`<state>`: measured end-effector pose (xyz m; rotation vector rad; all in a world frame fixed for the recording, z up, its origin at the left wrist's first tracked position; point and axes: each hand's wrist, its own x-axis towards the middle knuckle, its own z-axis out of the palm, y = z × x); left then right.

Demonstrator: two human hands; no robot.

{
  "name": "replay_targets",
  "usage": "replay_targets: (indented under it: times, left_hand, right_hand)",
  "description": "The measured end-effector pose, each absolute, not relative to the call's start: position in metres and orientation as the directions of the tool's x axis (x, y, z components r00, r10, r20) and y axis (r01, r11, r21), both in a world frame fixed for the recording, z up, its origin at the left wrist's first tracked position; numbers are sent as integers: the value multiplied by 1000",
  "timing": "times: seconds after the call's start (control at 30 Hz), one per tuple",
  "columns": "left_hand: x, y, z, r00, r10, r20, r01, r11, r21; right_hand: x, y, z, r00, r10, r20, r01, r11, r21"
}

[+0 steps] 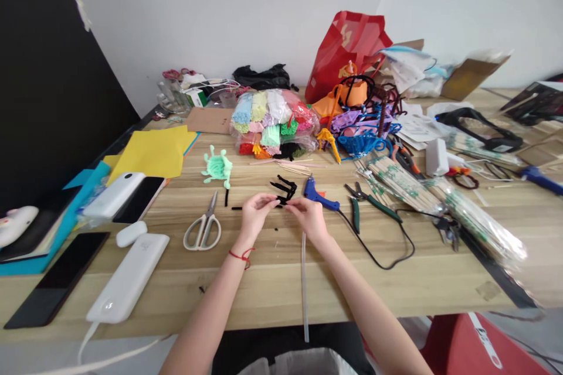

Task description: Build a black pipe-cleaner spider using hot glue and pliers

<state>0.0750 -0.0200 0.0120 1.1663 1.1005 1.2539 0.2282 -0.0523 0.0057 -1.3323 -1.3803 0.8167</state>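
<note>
My left hand (258, 214) and my right hand (309, 218) meet over the middle of the table, fingertips pinched. Between them is a small black fuzzy piece that looks like bent pipe cleaner (285, 187), with several short prongs pointing up and left. Both hands appear to grip its lower end. Just right of it lies a blue hot glue gun (317, 194), with a clear glue stick (304, 281) below my right hand. White-handled scissors (203, 228) rest left of my left hand. Behind them sits a mint-green fuzzy figure (217, 168).
Green-handled pliers (373, 204) and the glue gun's black cord lie to the right, near bagged wooden sticks (477, 220). Bundled coloured pipe cleaners (272, 123) stand behind. A white power bank (127, 278) and a black phone (57, 278) lie at the left. A red bag (343, 53) stands at the back.
</note>
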Motion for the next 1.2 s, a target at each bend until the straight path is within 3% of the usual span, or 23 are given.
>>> replay_targets:
  times: [0.27,0.73,1.0,1.2]
  left_hand:
    - [77,-21,13,29,999,32,-101,-28,995]
    - [75,-22,13,54,994,97,-60,-94,994]
    - [72,-21,16,74,989,129,-38,-127,991]
    - [71,-21,14,82,982,171,-5,-171,985]
  right_hand:
    - [230,-54,8,115,953,282,349,227,-909]
    - [225,-53,8,113,973,199,279,161,-947]
    - [223,-48,2,11,998,60,-40,60,-997]
    - [220,-47,6,125,992,14,-179,37,-983]
